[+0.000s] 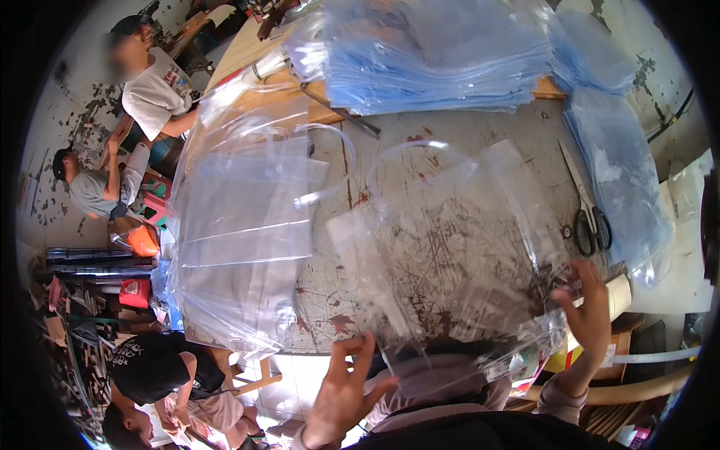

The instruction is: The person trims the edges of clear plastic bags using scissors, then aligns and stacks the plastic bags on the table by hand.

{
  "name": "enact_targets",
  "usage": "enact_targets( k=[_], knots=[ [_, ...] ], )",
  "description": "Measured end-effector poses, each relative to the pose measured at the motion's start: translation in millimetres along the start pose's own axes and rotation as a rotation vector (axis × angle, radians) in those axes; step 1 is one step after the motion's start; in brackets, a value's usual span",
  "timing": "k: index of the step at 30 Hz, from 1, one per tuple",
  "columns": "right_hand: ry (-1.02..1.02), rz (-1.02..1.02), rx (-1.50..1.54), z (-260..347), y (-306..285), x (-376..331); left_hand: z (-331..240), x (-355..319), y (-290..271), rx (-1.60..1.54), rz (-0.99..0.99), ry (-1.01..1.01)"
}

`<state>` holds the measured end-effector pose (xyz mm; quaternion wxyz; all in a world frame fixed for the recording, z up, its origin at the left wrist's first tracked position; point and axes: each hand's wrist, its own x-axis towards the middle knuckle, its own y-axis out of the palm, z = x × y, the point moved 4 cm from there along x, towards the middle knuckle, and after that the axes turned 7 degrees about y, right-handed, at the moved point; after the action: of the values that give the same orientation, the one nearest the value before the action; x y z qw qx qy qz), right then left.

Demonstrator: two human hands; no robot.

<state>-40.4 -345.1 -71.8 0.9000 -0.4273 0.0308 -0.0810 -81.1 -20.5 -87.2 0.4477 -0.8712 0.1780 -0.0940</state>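
Observation:
A clear plastic bag [450, 247] with a looped tube-like handle lies on the worn table in front of me, its near edge hanging over the table's edge toward my lap. At its near left corner is my left hand [341, 394], thumb and fingers apart, with no film visibly pinched. My right hand [589, 307] is at the bag's near right edge, fingers bent around crumpled film; the exact grip is hard to see through the glare. To the left lies a pile of similar clear bags [247, 232] with handles.
Stacked bluish plastic sheets [442, 82] cover the far side, with another stack [619, 165] at the right. Black-handled scissors [585, 210] lie beside that stack. A dark metal strip [341, 112] is near the far pile. Several people sit at the left, one [154, 375] in a black shirt.

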Motion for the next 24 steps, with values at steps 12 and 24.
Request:
enact_targets(
  k=[12, 24],
  knots=[
    [0.311, -0.269, 0.109, -29.0, 17.8, -18.1, -33.6, 75.4, 0.4, -0.435, -0.276, 0.202],
    [0.282, -0.312, 0.154, -39.4, 24.5, -19.8, -49.9, 72.5, 5.6, -0.32, -0.222, 0.16]
  ],
)
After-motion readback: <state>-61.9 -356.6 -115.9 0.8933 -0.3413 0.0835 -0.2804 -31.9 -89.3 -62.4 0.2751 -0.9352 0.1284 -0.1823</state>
